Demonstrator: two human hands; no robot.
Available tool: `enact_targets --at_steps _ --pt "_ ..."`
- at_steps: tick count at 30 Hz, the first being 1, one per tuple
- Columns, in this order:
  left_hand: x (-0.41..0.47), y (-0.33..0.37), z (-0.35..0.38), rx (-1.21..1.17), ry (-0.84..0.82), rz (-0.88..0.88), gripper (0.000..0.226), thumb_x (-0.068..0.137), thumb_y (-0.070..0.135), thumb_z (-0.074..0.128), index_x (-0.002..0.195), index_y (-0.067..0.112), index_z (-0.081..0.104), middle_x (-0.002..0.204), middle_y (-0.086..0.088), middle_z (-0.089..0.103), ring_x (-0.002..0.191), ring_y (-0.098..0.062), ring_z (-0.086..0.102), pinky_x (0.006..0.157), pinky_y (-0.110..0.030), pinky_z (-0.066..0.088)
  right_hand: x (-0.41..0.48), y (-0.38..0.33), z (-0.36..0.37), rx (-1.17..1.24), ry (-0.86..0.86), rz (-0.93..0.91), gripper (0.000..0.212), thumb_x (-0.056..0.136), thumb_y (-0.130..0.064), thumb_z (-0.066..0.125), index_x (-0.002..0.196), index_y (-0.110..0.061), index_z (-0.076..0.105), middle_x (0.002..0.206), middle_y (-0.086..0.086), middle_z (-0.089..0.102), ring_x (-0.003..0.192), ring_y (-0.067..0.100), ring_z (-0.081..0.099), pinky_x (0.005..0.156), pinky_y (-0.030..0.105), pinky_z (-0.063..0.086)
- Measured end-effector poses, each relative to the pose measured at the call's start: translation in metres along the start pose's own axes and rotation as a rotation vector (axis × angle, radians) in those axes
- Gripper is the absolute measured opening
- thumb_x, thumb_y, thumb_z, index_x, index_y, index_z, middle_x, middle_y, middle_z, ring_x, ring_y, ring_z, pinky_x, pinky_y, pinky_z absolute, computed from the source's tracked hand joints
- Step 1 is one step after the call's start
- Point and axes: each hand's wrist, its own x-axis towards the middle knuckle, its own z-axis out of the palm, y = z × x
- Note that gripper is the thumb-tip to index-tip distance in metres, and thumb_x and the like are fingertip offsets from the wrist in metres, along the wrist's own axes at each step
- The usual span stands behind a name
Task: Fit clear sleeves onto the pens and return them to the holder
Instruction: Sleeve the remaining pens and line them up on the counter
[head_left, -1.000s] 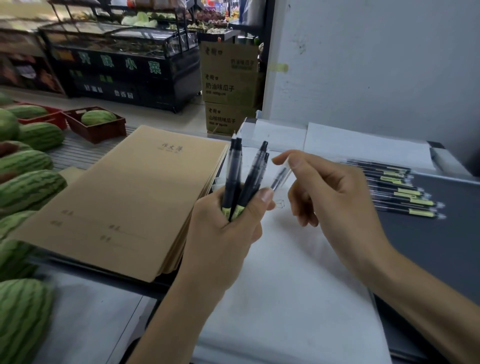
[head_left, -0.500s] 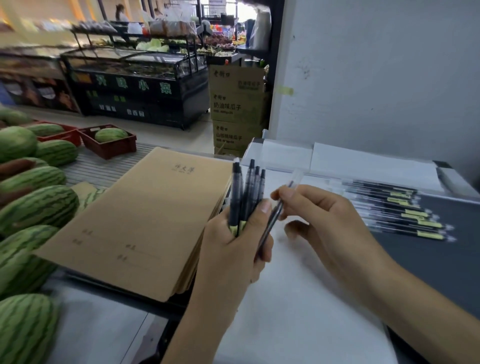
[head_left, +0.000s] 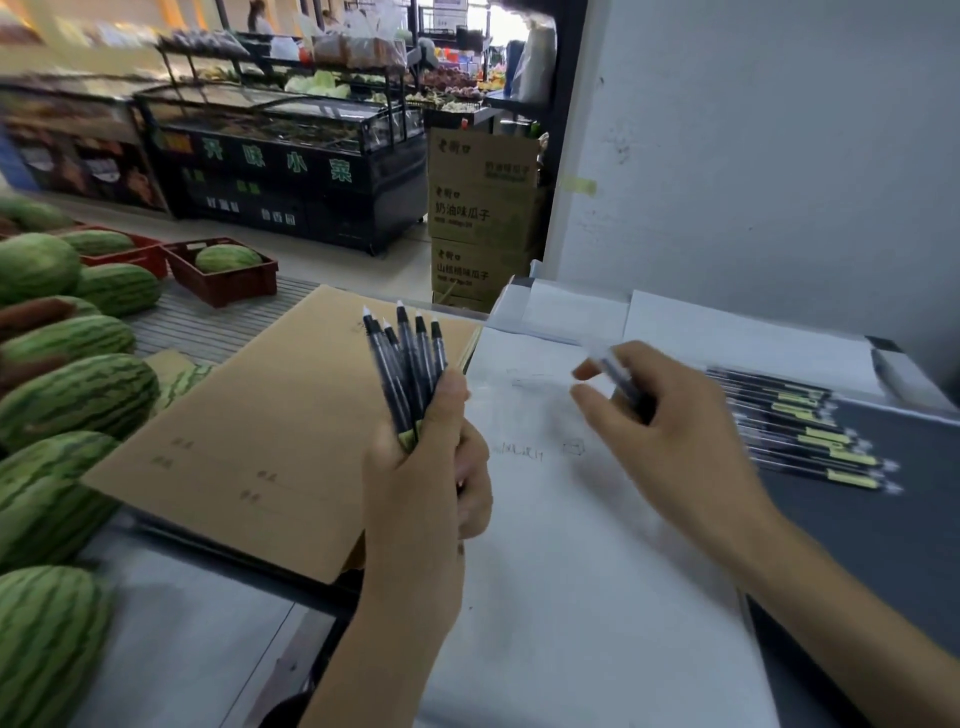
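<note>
My left hand (head_left: 421, 467) is closed around a bundle of several black pens (head_left: 408, 364), held upright with their pale tips pointing up, above the edge of the brown folders. My right hand (head_left: 670, 441) is further right, blurred by motion, pinching one dark pen (head_left: 626, 387) between thumb and fingers; whether that pen wears a clear sleeve is too blurred to tell. Just right of that hand, a row of several black pens with yellow-green labels (head_left: 810, 436) lies side by side on a dark grey surface (head_left: 883, 545). No pen holder is in view.
White paper sheets (head_left: 571, 571) cover the table under both hands. A stack of brown folders (head_left: 270, 426) lies to the left. Watermelons (head_left: 78, 395) line the left edge. Cardboard boxes (head_left: 483, 218) and a white wall stand behind the table.
My right hand has pulled one pen away from the bundle and swung right toward the row of pens. The bundle in my left hand has stayed upright. The camera has tilted up.
</note>
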Motion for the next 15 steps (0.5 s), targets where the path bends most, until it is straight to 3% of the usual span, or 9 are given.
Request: enact_targets --at_steps 3,7,11,15 --pt "0.001 0.001 -0.003 -0.051 -0.006 -0.020 0.020 0.105 0.029 0.057 0.094 0.014 0.050 0.056 0.000 0.029 0.030 -0.009 0.021 0.037 -0.015 0.016 -0.004 -0.001 0.013 -0.161 -0.089 -0.041 0.020 0.095 -0.037 0.071 0.115 -0.040 0.069 0.069 -0.015 0.059 0.066 0.004 0.056 0.060 0.022 0.042" --pt "0.002 0.002 -0.005 -0.087 -0.064 -0.036 0.014 0.106 0.020 0.050 0.096 0.013 0.046 0.060 -0.002 0.034 0.030 -0.007 0.021 0.038 -0.014 0.016 -0.007 -0.006 0.024 -0.343 -0.256 -0.139 0.050 0.098 -0.048 0.063 0.145 -0.055 0.050 0.090 -0.019 0.057 0.082 0.003 0.056 0.074 0.029 0.050" --pt "0.005 -0.002 -0.006 -0.040 -0.081 0.011 0.027 0.104 0.025 0.056 0.099 -0.001 0.052 0.062 -0.004 0.046 0.028 -0.008 0.022 0.037 -0.013 0.017 -0.009 -0.009 0.025 -0.452 -0.312 -0.183 0.040 0.100 -0.055 0.055 0.141 -0.057 0.054 0.092 -0.015 0.049 0.082 0.009 0.058 0.072 0.033 0.052" --pt "0.003 -0.004 -0.005 -0.030 -0.059 0.046 0.049 0.091 0.038 0.067 0.105 -0.009 0.058 0.072 -0.009 0.055 0.029 -0.009 0.024 0.038 -0.016 0.016 -0.010 -0.009 0.021 -0.416 -0.300 -0.183 0.034 0.098 -0.039 0.065 0.131 -0.046 0.067 0.090 -0.020 0.048 0.076 0.002 0.051 0.070 0.027 0.047"
